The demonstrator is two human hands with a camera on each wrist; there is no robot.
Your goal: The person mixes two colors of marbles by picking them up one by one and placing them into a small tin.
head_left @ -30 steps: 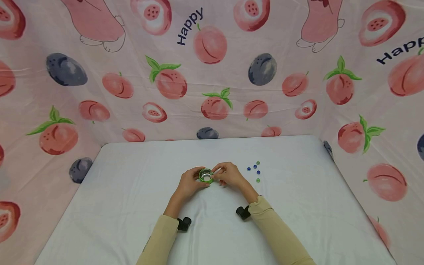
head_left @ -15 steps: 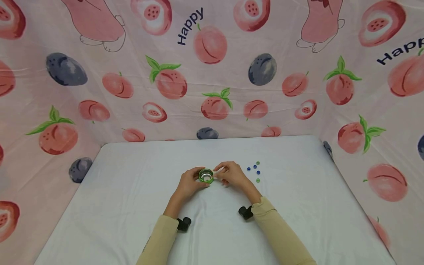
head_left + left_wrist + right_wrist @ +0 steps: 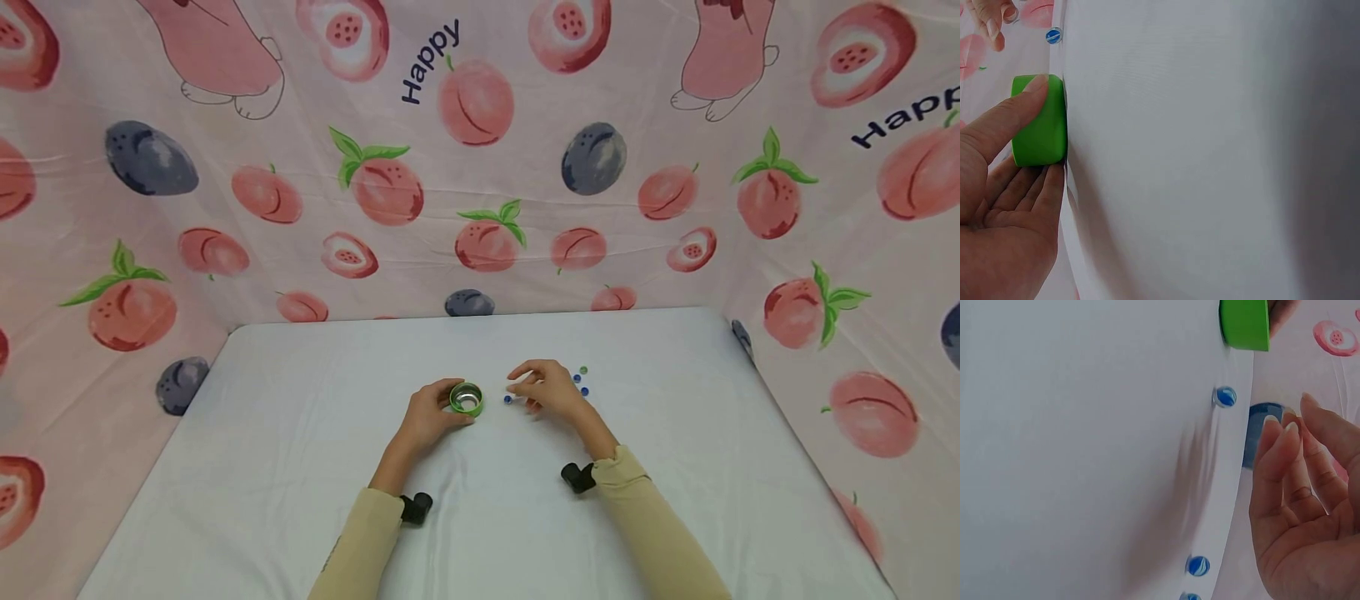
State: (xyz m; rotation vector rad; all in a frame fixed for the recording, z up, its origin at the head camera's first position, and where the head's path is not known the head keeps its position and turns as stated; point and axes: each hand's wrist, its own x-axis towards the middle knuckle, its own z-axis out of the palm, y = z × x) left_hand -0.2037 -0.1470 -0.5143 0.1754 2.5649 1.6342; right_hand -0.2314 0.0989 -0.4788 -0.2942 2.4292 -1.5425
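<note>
My left hand [image 3: 433, 410] holds a small round green cup [image 3: 467, 399] with a shiny metal inside, standing on the table. Thumb and fingers lie on opposite sides of its wall, plain in the left wrist view, where the green cup [image 3: 1041, 125] shows side-on. To the cup's right, a blue glass marble [image 3: 507, 400] sits on the cloth just below my right fingertips. My right hand [image 3: 551, 390] hovers with fingers loosely bent. Nothing shows plainly between them in the right wrist view, where the same marble [image 3: 1225, 397] lies apart from the hand [image 3: 1304, 500].
Beyond the right hand lie two blue marbles, one a blue marble [image 3: 585, 391], and a green marble [image 3: 583, 370]. The hand and wrist may hide others. A white cloth [image 3: 315, 467] covers the table, with a peach-printed curtain [image 3: 420, 167] around it.
My right hand has drawn back from the cup's rim to the right. A blue marble now shows on the table between cup and hand. The left hand and cup have stayed put.
</note>
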